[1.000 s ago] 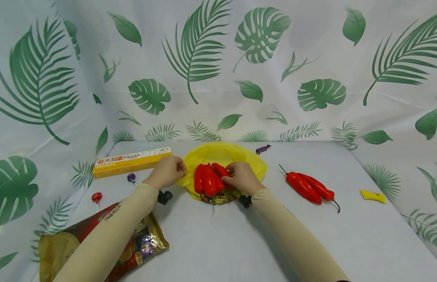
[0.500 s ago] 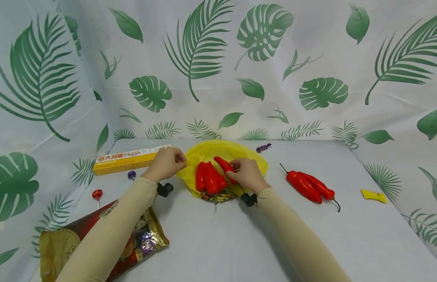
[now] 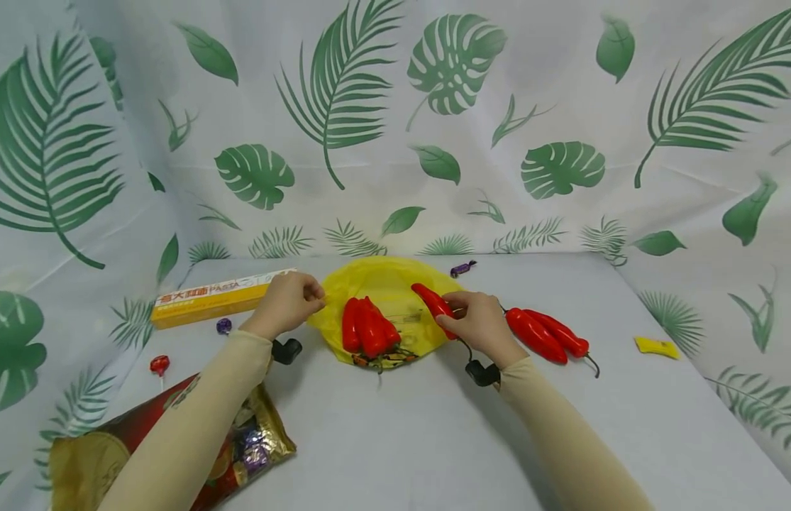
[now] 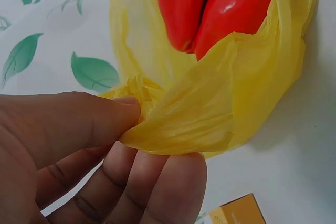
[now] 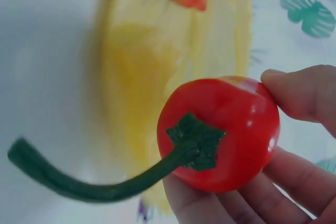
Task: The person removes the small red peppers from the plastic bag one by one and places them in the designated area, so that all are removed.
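Between the thumb and fingers of my left hand (image 3: 286,304) is the gathered edge of a yellow plastic bag (image 4: 210,108), as the left wrist view shows. The bag lies spread with its mouth toward me, and several red peppers (image 3: 371,330) rest together in it. My right hand (image 3: 483,325) grips a long red chili pepper (image 5: 231,124) above the bag's right edge. That pepper's tip points up and left; its curved green stem hangs toward me. Beyond the right hand, two more red chili peppers (image 3: 537,337) lie side by side on the white table.
A pasta box (image 3: 210,301) lies behind the left hand. Nearby are a purple lollipop (image 3: 224,326) and a red lollipop (image 3: 159,365). A large shiny red and gold packet (image 3: 261,436) lies under the left forearm. Farther off are a purple wrapped candy (image 3: 462,269) and a small yellow packet (image 3: 657,348).
My right hand has lifted one chili pepper off the others in the bag and carried it right, to the bag's edge. The left hand stays at the bag's left rim.
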The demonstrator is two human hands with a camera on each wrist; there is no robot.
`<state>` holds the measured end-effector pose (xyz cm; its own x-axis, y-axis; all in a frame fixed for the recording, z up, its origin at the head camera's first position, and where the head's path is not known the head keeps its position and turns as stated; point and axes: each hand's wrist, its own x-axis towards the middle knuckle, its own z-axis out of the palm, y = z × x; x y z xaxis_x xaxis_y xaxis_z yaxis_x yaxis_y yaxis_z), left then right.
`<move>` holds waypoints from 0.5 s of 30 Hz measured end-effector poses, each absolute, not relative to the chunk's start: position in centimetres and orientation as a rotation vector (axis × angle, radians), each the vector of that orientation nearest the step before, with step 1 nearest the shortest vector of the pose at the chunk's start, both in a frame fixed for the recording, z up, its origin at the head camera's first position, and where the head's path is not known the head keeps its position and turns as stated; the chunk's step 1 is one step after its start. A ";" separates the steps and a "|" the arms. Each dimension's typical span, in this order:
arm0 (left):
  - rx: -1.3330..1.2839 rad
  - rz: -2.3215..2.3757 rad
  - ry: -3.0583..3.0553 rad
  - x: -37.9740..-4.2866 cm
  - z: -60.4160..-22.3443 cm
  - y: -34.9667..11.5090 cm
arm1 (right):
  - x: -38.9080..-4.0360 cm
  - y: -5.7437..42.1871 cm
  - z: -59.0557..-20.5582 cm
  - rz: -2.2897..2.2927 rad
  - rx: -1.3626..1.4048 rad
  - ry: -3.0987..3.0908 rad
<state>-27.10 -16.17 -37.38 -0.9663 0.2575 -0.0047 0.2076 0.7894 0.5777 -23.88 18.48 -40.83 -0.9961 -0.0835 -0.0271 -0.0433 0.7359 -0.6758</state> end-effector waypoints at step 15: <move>0.363 0.848 2.879 -26.6 -38.0 -16.4 | -19.5 26.9 -42.5 -0.847 0.067 3.061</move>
<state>-26.59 -16.35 -38.00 -0.9643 0.2608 -0.0455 0.1944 0.8144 0.5468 -19.49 26.87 -42.53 -0.9985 0.0502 0.0229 0.0313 0.8570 -0.5143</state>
